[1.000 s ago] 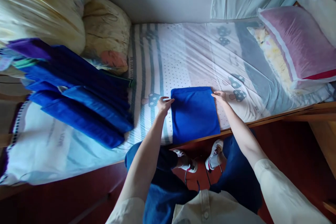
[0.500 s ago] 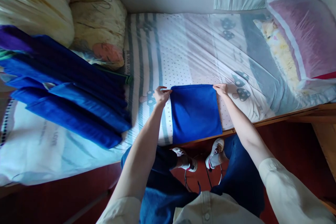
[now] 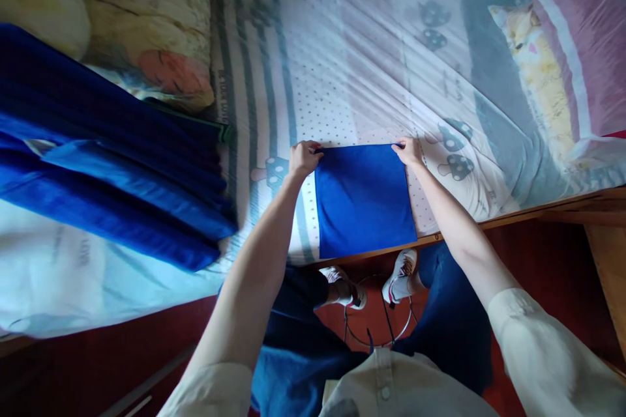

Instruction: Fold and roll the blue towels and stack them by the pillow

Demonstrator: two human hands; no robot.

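A folded blue cloth (image 3: 364,199) lies flat on the patterned bed sheet (image 3: 352,71), its near edge at the bed's front edge. My left hand (image 3: 302,158) pinches its far left corner with fingers closed. At the far right corner, my right hand (image 3: 407,150) grips the cloth the same way. Both arms reach forward from cream sleeves.
A pile of blue fabric (image 3: 98,169) covers the left of the bed, with yellowish pillows (image 3: 141,19) behind it. A pink pillow (image 3: 581,45) lies at the right. The wooden bed rail (image 3: 548,208) runs along the front; my shoes (image 3: 401,273) stand on the red floor below.
Both hands have closed on the far corners of the blue cloth, where a second ago they rested beside it. The view has tipped down and closer to the bed.
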